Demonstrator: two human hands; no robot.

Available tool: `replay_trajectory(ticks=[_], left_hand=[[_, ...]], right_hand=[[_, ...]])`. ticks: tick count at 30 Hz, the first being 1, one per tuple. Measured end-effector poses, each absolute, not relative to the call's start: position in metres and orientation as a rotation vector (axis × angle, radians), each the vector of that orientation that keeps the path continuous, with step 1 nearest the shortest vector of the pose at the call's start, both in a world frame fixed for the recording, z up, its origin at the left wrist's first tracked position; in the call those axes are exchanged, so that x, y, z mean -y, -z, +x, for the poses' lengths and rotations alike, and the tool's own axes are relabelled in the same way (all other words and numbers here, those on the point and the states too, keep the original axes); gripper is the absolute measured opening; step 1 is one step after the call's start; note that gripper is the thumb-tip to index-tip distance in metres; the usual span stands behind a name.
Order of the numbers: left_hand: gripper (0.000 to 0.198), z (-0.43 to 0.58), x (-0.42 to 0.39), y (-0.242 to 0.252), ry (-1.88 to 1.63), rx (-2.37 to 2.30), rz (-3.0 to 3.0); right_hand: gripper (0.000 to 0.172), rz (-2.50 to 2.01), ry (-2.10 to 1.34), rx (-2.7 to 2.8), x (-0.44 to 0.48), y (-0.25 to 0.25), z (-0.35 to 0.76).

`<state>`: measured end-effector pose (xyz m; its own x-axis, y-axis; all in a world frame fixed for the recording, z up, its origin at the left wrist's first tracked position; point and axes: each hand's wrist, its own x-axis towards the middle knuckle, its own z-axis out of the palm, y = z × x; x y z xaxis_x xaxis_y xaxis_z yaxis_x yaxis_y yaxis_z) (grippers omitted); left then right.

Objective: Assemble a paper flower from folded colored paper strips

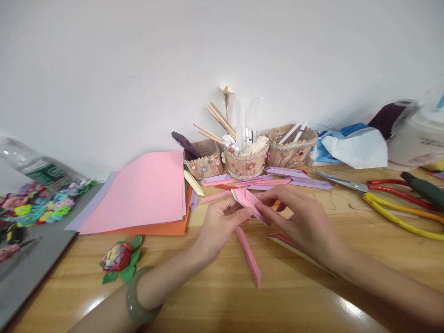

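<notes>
Between my two hands is a folded piece of pink paper (244,198) with a pale edge, raised above the table. My left hand (222,224) pinches its left side between thumb and fingers. On its right side, the thumb and fingers of my right hand (301,219) are closed on the same paper. Below lies a folded pink paper strip (249,259), slanting toward me. Another red and cream strip (287,243) is partly hidden under my right hand. Several folded purple and pink strips (294,178) lie behind my hands.
Pink paper sheets (149,194) are stacked at left, above a paper flower (120,259). Three decorated baskets (245,166) stand along the wall, holding sticks and pens. Scissors (350,182) and yellow-handled pliers (391,217) lie at right, near a tissue pack (354,148). A plastic bottle (38,166) lies far left.
</notes>
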<state>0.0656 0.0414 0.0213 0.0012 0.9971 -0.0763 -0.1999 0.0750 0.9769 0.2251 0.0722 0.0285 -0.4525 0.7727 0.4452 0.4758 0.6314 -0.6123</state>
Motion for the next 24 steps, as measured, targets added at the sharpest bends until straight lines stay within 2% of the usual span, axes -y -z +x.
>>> replay_trajectory(ticks=[7,15,19,24], left_hand=[[0.016,0.0653,-0.0403,-0.0208,-1.24,-1.06,0.944],[0.015,0.0622,-0.0421,-0.0222,-1.313,-1.042,0.767],[0.01,0.0634,-0.0408,-0.0221,-1.307,-0.989,0.764],[0.021,0.0624,-0.04,-0.0249,-1.323,-0.901,0.73]], right_hand=[[0.016,-0.964,-0.913,2.052,-0.0698,-0.0371,0.2237],[0.026,-0.917,-0.787,2.345,-0.0722,-0.0336,0.2269],[0.033,-0.892,-0.909,2.33,-0.0731,-0.0325,0.2288],[0.035,-0.888,-1.053,2.297,-0.0741,-0.031,0.2272]])
